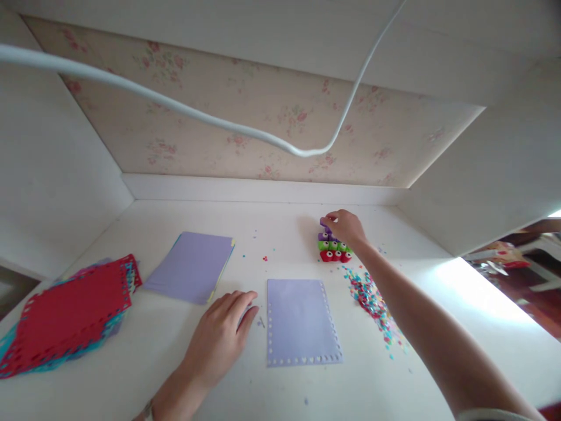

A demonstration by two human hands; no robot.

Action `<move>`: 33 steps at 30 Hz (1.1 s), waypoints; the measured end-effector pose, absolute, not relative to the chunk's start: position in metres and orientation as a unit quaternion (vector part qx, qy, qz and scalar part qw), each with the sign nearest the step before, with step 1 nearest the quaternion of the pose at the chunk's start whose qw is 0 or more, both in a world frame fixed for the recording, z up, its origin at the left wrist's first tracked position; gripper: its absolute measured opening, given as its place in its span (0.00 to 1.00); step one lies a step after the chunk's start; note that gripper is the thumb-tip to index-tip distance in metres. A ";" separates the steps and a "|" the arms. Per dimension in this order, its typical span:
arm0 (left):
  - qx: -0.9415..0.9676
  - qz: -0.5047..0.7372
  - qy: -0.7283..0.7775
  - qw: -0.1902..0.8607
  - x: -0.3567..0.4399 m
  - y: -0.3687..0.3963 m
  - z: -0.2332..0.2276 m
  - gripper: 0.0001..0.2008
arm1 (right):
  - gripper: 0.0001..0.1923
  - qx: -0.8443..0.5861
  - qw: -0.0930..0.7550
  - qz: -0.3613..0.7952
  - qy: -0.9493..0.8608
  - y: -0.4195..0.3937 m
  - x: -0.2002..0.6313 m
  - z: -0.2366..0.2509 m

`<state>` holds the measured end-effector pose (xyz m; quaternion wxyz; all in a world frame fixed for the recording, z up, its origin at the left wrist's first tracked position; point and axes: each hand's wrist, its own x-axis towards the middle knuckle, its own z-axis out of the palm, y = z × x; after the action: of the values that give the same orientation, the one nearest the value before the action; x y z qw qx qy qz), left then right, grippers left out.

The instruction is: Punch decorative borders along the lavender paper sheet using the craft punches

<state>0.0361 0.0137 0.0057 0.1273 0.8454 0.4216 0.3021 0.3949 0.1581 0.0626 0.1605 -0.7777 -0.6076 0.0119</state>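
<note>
My right hand [346, 227] reaches to the back of the table, its thumb and fingers closed on a small purple craft punch [325, 222]. Below it stand rows of similar punches: purple ones [323, 237], green ones [324, 245] and red ones [336, 256], each with a round white-and-dark spot. My left hand [222, 332] hovers or rests low over the table with nothing in it, thumb apart from loosely curved fingers. Just right of it lies a lavender paper sheet [298, 318] with small cut-outs along its left, bottom and right edges; its top edge looks uncut.
A stack of plain lavender sheets [193, 266] lies left of centre. Farther left is a pile of red and blue punched sheets [79, 310]. Multicoloured paper bits [372, 298] are heaped under my right forearm. A white cable [236, 127] hangs across the view before the floral wall.
</note>
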 end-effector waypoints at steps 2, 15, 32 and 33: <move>0.842 0.287 0.436 0.134 0.034 0.015 0.007 0.08 | 0.16 -0.780 0.128 0.008 -0.613 0.164 0.393 0.057; 0.767 0.281 0.564 0.117 0.021 0.024 0.009 0.14 | 0.18 -0.787 0.102 -0.039 -0.607 0.160 0.376 0.053; 0.684 0.317 0.632 0.181 0.011 0.028 0.028 0.22 | 0.30 -0.731 0.448 0.155 -0.491 0.013 0.316 0.020; 0.688 0.315 0.628 0.179 0.012 0.027 0.028 0.22 | 0.30 -0.727 0.469 0.157 -0.476 0.008 0.317 0.015</move>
<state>0.0115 0.0272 0.0281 0.1793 0.6884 0.6283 0.3151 0.3174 0.0077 0.0146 0.4692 -0.7269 -0.4761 0.1572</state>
